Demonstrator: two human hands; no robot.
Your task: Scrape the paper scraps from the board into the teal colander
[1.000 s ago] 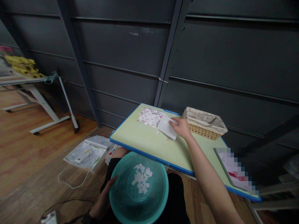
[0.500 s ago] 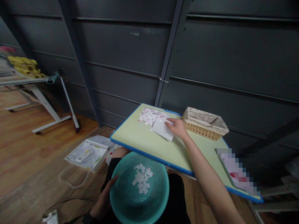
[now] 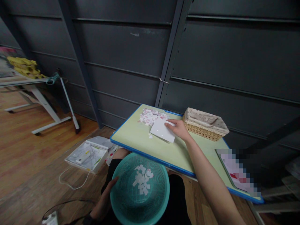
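My right hand [image 3: 178, 128] reaches across a pale green table [image 3: 150, 147] with a blue rim and pinches a white card [image 3: 162, 130]. The card's far edge lies against a pile of small white and pink paper scraps [image 3: 151, 116] at the table's far side. My left hand [image 3: 106, 197] grips the left rim of a teal plastic basket [image 3: 126, 206] held on my lap below the table's near edge. Several white paper scraps [image 3: 142, 180] lie in the basket.
A wicker tray [image 3: 203, 125] lined with cloth stands at the table's back right. A blurred sheet [image 3: 236, 170] lies at the right end. On the wooden floor to the left are an open white box [image 3: 87, 154], a cable and a table frame [image 3: 44, 106]. A dark wall stands behind.
My right hand has slid the white card a little left and towards me along the pile's edge. The basket and my left hand have barely moved.
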